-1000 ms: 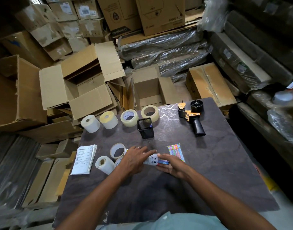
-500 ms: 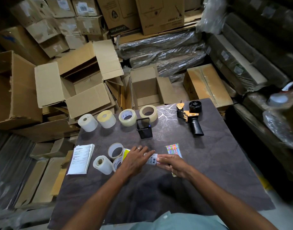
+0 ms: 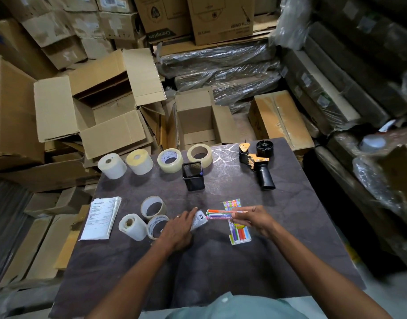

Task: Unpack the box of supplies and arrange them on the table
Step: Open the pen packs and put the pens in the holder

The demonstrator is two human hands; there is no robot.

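Observation:
My right hand pinches a small bundle of coloured pens level above the dark table. My left hand presses down a white pen wrapper just left of the pens. A second pack of coloured pens lies flat under my right hand. Behind stands a black mesh pen holder. Along the far edge stand two white label rolls and two clear tape rolls. A tape dispenser lies at the far right.
Three more rolls cluster left of my left hand, beside a stack of printed papers. Open cardboard boxes sit on the floor past the table's far edge. Wrapped goods crowd the right side.
My right hand has drawn the pens out of the white wrapper toward the right, uncovering the second pack. My left hand stays on the wrapper.

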